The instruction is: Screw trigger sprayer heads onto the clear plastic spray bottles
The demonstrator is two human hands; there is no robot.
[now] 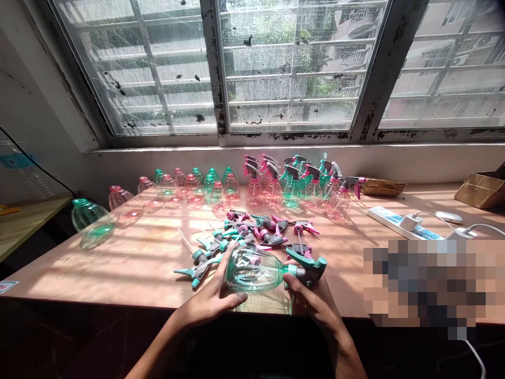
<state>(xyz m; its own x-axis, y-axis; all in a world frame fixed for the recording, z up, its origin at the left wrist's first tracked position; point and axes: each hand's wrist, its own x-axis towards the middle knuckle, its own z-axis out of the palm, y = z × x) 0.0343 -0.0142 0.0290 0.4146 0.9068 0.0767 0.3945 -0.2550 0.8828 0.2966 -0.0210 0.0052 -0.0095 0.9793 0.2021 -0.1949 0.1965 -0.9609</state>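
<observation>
A clear green spray bottle (254, 269) lies on its side in the air above the table's front edge, its neck toward the right. My left hand (216, 295) is wrapped round the bottle's rounded base end. At the neck, my right hand (310, 297) grips the collar of the green and grey spray head (310, 267), which sits on the bottle's mouth. Whether it is fully screwed down cannot be seen. Just beyond the bottle lies a pile of loose spray heads (272, 229) in pink, green and grey, some with their dip tubes showing.
Several pink and green bottles without heads (193, 192) stand at the back left. Several bottles with spray heads (292, 192) stand at the back middle. To the right are a power strip (406, 223) with plugs, a brown box (479, 189) and a blurred-out patch.
</observation>
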